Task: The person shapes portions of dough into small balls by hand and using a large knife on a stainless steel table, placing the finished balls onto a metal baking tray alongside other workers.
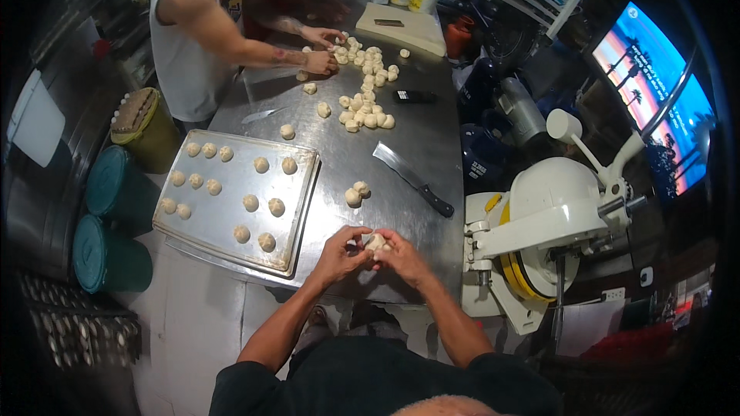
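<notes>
Your left hand (343, 254) and right hand (405, 258) share one grip, fingertips pinching a dough piece (377, 243) at the counter's (347, 150) near edge, right of the metal tray (223, 200).

Cream dough piece (376, 243) at near edge of silver-grey desk (339, 162), grey tray (218, 212) at left edge, black-handled knife (412, 179) near right edge

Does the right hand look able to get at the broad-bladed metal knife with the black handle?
Probably yes: only bare steel tabletop shows between the right hand and the knife. However, that hand is holding a pale dough ball, so it would likely need freeing first.
</notes>
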`<control>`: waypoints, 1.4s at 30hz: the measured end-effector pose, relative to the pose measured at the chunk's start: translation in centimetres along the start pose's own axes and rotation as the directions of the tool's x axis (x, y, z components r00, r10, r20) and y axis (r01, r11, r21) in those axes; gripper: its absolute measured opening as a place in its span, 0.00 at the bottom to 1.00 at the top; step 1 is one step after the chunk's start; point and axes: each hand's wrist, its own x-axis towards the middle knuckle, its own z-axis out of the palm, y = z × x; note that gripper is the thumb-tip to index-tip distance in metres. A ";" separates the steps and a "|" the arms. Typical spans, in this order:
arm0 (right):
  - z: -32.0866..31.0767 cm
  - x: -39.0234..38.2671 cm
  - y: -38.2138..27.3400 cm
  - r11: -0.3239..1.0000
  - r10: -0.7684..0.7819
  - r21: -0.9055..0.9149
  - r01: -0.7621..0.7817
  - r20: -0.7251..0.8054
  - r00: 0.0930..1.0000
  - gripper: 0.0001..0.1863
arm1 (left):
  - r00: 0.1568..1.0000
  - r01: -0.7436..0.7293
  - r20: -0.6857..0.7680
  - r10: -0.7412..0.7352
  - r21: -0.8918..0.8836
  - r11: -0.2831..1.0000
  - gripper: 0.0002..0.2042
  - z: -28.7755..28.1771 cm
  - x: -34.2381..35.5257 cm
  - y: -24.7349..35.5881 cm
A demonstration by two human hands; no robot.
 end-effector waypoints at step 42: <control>-7.9 -6.2 6.8 0.210 -0.422 -0.908 0.364 0.251 0.871 0.06 | 0.971 -0.236 0.132 0.201 0.683 0.691 0.08 -0.8 -5.3 -7.2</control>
